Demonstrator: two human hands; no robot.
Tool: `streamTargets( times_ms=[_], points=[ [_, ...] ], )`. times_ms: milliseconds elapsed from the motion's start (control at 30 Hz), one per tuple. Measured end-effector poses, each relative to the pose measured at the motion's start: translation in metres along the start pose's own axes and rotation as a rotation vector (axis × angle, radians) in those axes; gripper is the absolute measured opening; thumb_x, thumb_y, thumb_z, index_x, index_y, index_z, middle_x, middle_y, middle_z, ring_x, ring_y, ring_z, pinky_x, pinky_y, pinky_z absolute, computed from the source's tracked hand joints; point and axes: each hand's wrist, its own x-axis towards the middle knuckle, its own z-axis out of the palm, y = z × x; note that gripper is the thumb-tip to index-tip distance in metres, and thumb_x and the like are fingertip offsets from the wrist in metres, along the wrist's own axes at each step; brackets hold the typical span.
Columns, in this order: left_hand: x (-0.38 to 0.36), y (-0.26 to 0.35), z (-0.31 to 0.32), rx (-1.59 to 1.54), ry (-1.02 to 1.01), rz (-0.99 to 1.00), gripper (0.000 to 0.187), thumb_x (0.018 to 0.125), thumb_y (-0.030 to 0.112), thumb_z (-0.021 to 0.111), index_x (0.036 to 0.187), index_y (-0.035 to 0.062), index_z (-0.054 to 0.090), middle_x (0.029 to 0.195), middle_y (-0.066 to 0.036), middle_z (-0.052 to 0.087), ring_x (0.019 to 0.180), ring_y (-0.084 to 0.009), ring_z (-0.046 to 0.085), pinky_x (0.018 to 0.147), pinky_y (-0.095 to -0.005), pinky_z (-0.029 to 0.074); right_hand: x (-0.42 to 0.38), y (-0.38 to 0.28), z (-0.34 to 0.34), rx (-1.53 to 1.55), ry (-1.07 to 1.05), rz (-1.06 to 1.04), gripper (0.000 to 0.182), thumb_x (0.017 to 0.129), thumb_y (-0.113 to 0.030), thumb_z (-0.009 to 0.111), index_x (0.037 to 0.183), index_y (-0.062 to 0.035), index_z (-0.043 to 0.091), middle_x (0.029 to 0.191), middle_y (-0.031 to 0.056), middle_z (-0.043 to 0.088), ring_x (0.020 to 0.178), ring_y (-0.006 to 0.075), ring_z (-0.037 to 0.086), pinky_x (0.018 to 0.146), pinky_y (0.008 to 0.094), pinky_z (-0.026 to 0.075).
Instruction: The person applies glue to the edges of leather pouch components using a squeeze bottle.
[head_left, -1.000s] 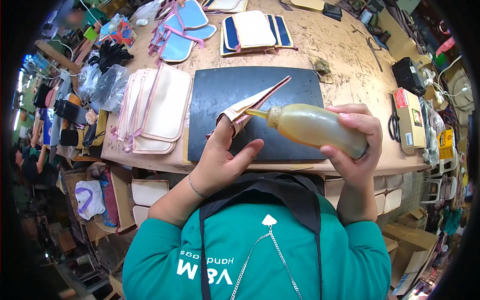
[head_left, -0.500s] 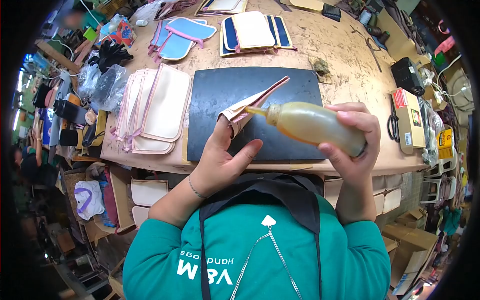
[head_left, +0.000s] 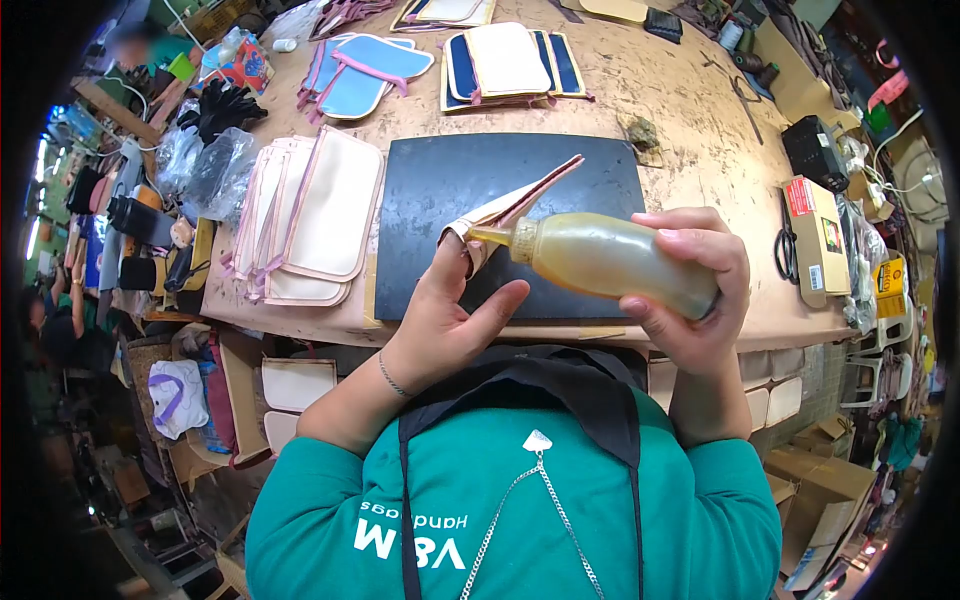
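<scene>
My left hand [head_left: 445, 320] holds up a cream bag panel [head_left: 500, 208] with a dark pinkish inner side, folded so its edges stand apart. The fingers are mostly hidden by the panel, and the thumb sticks out away from it. In my right hand [head_left: 695, 285] is a translucent squeeze bottle [head_left: 610, 258] with a yellowish content, tilted on its side. Its narrow nozzle points left and reaches the panel's opening near my left fingers; whether the tip touches the inside is hidden. Both hands are above a black board [head_left: 430, 170] on the table.
A fanned stack of cream panels [head_left: 335, 205] lies left of the board. Farther back are light blue pieces [head_left: 370, 75] and a cream-and-navy stack [head_left: 498, 60]. A cardboard box [head_left: 815, 245] stands at the right edge. A co-worker's sleeve [head_left: 165, 48] shows at the far left.
My right hand has brought the bottle left and slightly down, so its nozzle sits deeper at the panel's opening. My left hand and the panel have barely shifted.
</scene>
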Motion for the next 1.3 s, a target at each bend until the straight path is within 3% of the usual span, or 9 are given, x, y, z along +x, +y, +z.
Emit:
streamTargets(
  times_ms=[267,367,567,700,900,1100,1200,1300],
  points=[
    [-0.003,-0.001,-0.005,0.008,-0.057,-0.009,0.069,0.092,0.001,0.063,0.15,0.0047,0.026,0.148,-0.013,0.041,0.139,-0.0221,0.037,0.116,-0.0371,0.025,-0.004,0.003,-0.009,-0.035,0.039,0.003,0.051,0.072,-0.007,0.086,0.114,-0.0023,0.057,0.11,0.0215,0.062,0.102,0.0272,0.063,0.084,0.0337,0.053],
    [-0.002,-0.001,0.0,-0.063,0.031,-0.026,0.065,0.09,0.004,0.067,0.145,-0.0031,0.033,0.142,-0.016,0.047,0.135,-0.0217,0.043,0.112,-0.0323,0.031,-0.005,-0.001,-0.007,0.005,0.006,0.02,0.052,0.072,-0.007,0.086,0.114,-0.0023,0.057,0.11,0.021,0.063,0.102,0.027,0.063,0.084,0.0337,0.053],
    [-0.003,0.002,-0.004,0.08,-0.001,0.015,0.066,0.092,0.008,0.066,0.145,-0.0028,0.03,0.139,-0.015,0.049,0.13,-0.0221,0.048,0.109,-0.0338,0.036,-0.002,-0.009,-0.007,0.103,-0.086,0.056,0.053,0.071,-0.008,0.087,0.115,-0.0017,0.057,0.112,0.0208,0.062,0.105,0.0276,0.062,0.088,0.0354,0.052],
    [0.007,0.011,-0.018,-0.282,-0.041,-0.158,0.069,0.094,0.01,0.064,0.149,0.0008,0.023,0.14,-0.015,0.049,0.127,-0.0222,0.051,0.106,-0.0363,0.042,0.008,-0.003,-0.011,0.157,0.047,0.057,0.058,0.074,-0.012,0.086,0.12,-0.0006,0.053,0.118,0.0226,0.058,0.111,0.0283,0.06,0.093,0.0379,0.051],
    [0.008,0.01,-0.021,-0.406,-0.054,-0.177,0.072,0.094,0.007,0.062,0.151,0.0048,0.019,0.144,-0.015,0.046,0.131,-0.0218,0.048,0.109,-0.0384,0.039,0.033,0.004,-0.011,-0.117,0.017,-0.13,0.051,0.072,-0.009,0.087,0.115,-0.0023,0.059,0.113,0.0177,0.063,0.106,0.0263,0.063,0.087,0.0338,0.053],
    [0.004,0.006,-0.018,-0.333,-0.07,-0.169,0.072,0.094,0.005,0.061,0.152,0.0043,0.019,0.145,-0.014,0.045,0.133,-0.0205,0.045,0.111,-0.0382,0.036,0.04,0.007,0.001,-0.137,-0.071,-0.14,0.049,0.072,-0.006,0.086,0.113,-0.0028,0.06,0.11,0.0176,0.064,0.103,0.0263,0.064,0.083,0.033,0.054],
    [0.003,0.009,-0.016,-0.356,-0.081,-0.175,0.071,0.095,0.004,0.061,0.152,0.0037,0.02,0.144,-0.014,0.045,0.133,-0.0199,0.045,0.111,-0.0375,0.036,0.044,0.008,0.004,-0.225,-0.019,-0.205,0.047,0.071,-0.006,0.086,0.111,-0.003,0.062,0.107,0.0173,0.065,0.1,0.0265,0.065,0.08,0.0328,0.054],
    [0.002,0.008,-0.016,-0.357,-0.092,-0.171,0.069,0.095,0.004,0.061,0.152,0.0031,0.021,0.144,-0.013,0.045,0.133,-0.0198,0.045,0.111,-0.0372,0.036,0.044,0.007,0.005,-0.093,0.032,-0.158,0.046,0.07,-0.006,0.087,0.11,-0.0032,0.062,0.105,0.0169,0.066,0.097,0.0268,0.065,0.078,0.033,0.054]
  ],
)
